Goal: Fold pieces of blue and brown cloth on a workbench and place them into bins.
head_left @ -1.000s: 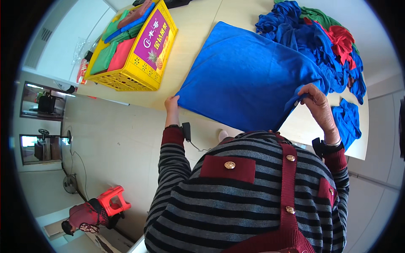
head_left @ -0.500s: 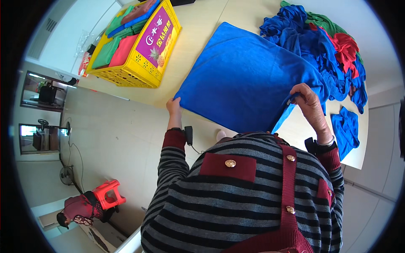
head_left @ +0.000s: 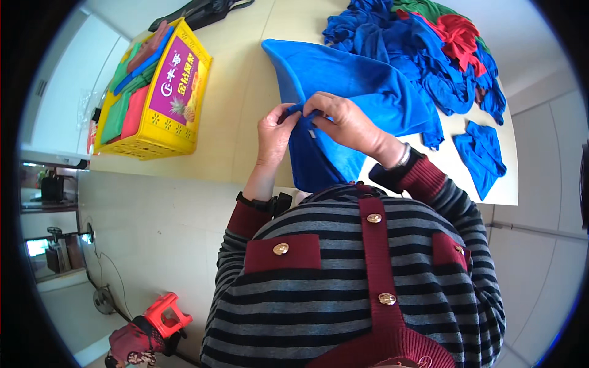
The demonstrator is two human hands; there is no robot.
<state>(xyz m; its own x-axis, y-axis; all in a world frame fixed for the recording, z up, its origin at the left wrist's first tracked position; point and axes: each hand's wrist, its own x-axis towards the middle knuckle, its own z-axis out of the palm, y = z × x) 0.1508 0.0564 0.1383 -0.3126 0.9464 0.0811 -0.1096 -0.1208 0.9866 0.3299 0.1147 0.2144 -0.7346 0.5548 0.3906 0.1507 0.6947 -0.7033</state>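
Observation:
A large blue cloth [head_left: 362, 92] lies partly on the table, folding over on itself, with its near part hanging over the front edge. My left hand [head_left: 274, 132] is closed in a pinch on its edge. Right beside it, my right hand [head_left: 343, 119] also pinches the cloth, its thumb and forefinger close to the left fingertips. A small pale tag [head_left: 311, 134] shows on the cloth just below the right fingers. The exact corners inside my fingertips are hidden.
A yellow crate [head_left: 175, 132] of folded green, red, brown and blue cloths stands at the left. Crumpled blue cloths [head_left: 392, 46], with red and green ones, are heaped at the far right. A smaller blue cloth [head_left: 480, 153] lies nearer. Behind left, a person sits by a red stool [head_left: 169, 313].
My right hand has brought its edge of the blue cloth leftward to my left hand, so the spread cloth is now doubled over. The view has shifted too.

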